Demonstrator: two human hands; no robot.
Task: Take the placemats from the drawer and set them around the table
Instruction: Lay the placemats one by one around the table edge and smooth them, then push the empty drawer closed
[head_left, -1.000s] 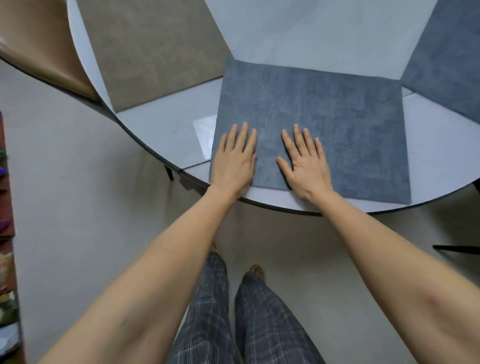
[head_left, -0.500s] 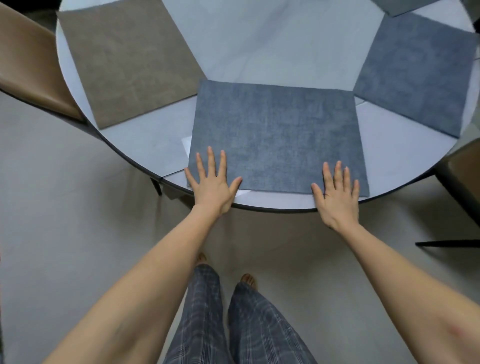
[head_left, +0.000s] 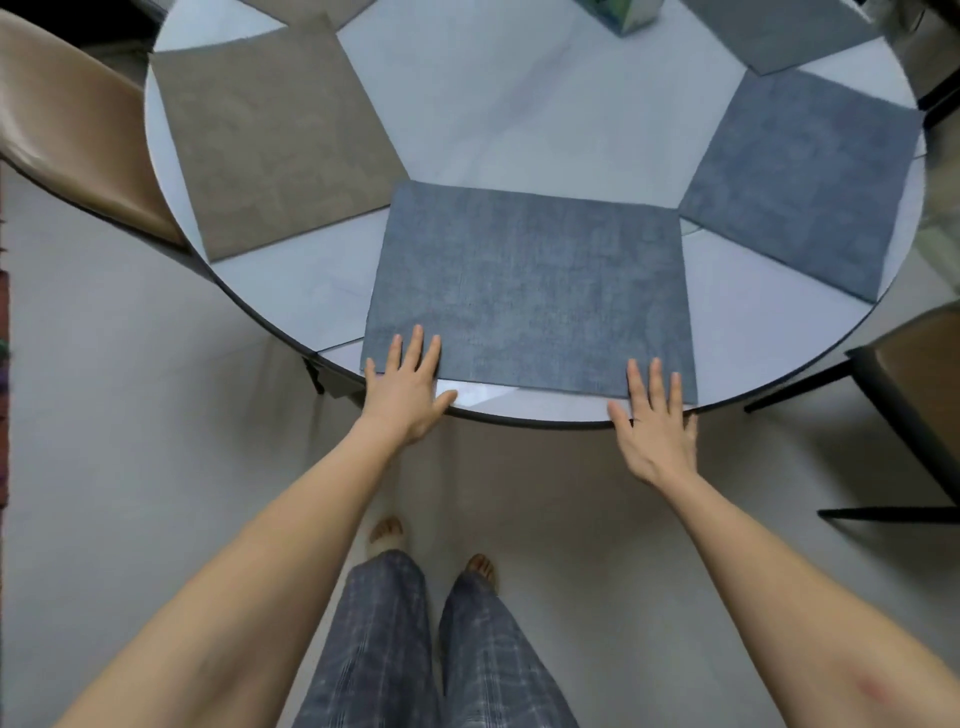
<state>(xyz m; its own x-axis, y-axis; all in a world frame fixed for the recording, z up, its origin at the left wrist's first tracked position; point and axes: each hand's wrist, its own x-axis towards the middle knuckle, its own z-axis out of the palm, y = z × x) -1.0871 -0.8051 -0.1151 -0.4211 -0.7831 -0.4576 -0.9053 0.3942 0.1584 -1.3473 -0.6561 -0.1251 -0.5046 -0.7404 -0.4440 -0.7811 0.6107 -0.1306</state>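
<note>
- A person stands at a round table (head_left: 519, 119), both arms stretched to the blue placemat (head_left: 530, 286) laid at the near edge, straight in front of them.
- The left hand (head_left: 402, 384) lies flat with its fingers straight on the mat's near left corner, the thumb spread over the bare strip of table below it; it grasps nothing.
- The right hand (head_left: 655, 415) is likewise released, its straight fingertips resting on the mat's near right corner while the palm hangs past the table's rim.
- With a hand at each corner, the placing looks meant to square the mat's front edge to the rim and press it flat.
- A brown placemat (head_left: 275, 140) lies to the left and a second blue placemat (head_left: 800, 182) to the right, each angled toward the rim so that the mats fan around the table like place settings.
- The inner corners of the near mat meet or nearly touch its neighbours; whether they overlap cannot be told.
- More mats show in part at the far edge, including a grey placemat (head_left: 769, 31), beside a green box (head_left: 623, 13) cut off by the frame.
- A brown chair (head_left: 67, 130) stands tucked at the left and a dark chair (head_left: 914, 395) at the right, each near a mat.
- No drawer is in view; the setting appears close to finished.
</note>
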